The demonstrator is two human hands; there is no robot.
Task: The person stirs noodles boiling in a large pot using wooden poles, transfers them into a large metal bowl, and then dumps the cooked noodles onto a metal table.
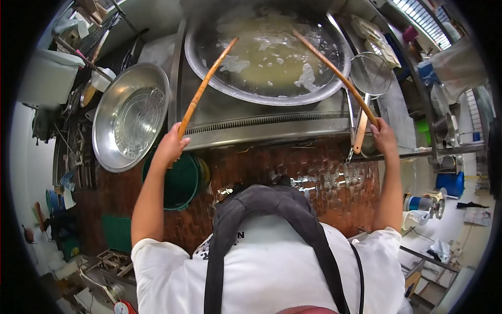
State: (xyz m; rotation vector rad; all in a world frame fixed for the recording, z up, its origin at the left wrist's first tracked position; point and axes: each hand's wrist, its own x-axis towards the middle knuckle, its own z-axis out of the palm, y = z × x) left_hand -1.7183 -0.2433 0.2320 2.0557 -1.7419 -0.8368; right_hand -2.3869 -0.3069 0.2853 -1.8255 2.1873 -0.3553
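My left hand (171, 145) is wrapped round the lower end of a long wooden stick (204, 83), which slants up and right over a big metal wok (225, 98). A second wooden stick (337, 73) is gripped by my right hand (384, 135) and slants up and left to the same wok. Cloudy yellowish liquid (261, 52) with white foam patches fills the wok, and the far tips of both sticks reach the liquid in this view. The tips stand well apart. Steam blurs the wok's far side.
A large metal basin (157, 112) is propped at the left, above a green bucket (175, 188) on the wet brick floor (251, 157). Right of the wok lie a round wire strainer (372, 73) and a wooden-handled tool (361, 133). The stove's front edge (261, 125) runs before me.
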